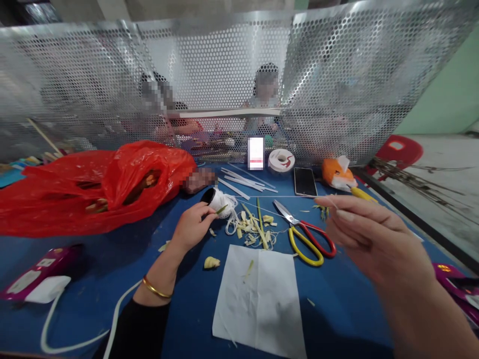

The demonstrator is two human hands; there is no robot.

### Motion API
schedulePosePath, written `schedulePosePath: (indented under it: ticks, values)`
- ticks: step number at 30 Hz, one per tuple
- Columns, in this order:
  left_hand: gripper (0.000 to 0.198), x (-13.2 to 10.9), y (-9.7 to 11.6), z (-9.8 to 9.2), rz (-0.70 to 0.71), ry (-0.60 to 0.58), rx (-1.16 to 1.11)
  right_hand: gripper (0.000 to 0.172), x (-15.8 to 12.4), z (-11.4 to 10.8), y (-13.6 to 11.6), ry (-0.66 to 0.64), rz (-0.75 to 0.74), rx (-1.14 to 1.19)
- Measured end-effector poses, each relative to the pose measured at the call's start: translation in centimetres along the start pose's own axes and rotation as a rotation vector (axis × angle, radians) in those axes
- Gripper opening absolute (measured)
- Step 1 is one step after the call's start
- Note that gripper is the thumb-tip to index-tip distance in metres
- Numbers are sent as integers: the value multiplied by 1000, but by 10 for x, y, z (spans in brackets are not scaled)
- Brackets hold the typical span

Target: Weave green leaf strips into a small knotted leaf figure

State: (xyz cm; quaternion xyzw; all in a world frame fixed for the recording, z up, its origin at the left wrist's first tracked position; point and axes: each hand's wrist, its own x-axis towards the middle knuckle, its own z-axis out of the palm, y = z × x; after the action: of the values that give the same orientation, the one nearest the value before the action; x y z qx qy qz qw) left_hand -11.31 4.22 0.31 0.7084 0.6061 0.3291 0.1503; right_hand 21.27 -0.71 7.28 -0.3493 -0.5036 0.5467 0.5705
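Right hand (368, 234) has its fingers pinched on some white string (280, 196), which runs pretty much straight over the tabletop (190, 309) to the spool (224, 203). Left hand's (192, 227) fingers are closed on a green sliver (221, 209) right by that spool, can't tell if they're touching it, and the scissors (293, 220) are just lying between both hands.

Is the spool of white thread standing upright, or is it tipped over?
Tipped over: the spool lies on its side, its dark end toward the left hand.
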Motion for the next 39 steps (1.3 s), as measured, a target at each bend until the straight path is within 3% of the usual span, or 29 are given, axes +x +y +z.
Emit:
schedulePosePath:
  ticks: [6, 12, 16, 19, 22, 26, 32, 35, 39]
  values:
    - [18, 3, -10, 9, -78, 81, -163, 23, -17, -16, 12, 6, 110, -238]
    - [20, 6, -21, 18, -102, 95, -183, 14, -33, -6, 18, -192, -93, -588]
    - [19, 6, -21, 18, -98, 101, -172, 17, -50, -4, 27, -249, -137, -723]
    - [21, 6, -21, 19, -88, 94, -153, 18, -61, -13, 36, -233, -105, -775]
    - [24, 6, -24, 21, -83, 86, -122, 23, -67, -22, 41, -232, 22, -790]
    - [26, 7, -26, 21, -81, 63, -65, 24, -69, -21, 49, -116, 168, -666]
    - [21, -2, -13, 4, -56, -6, 79, 36, -56, 4, 61, 174, 322, -103]
    - [21, -12, -3, -8, -49, -18, 163, 34, -48, 15, 60, 216, 319, 78]
    - [25, -27, 10, -25, -36, -85, 462, 34, -49, 17, 64, 213, 317, 56]
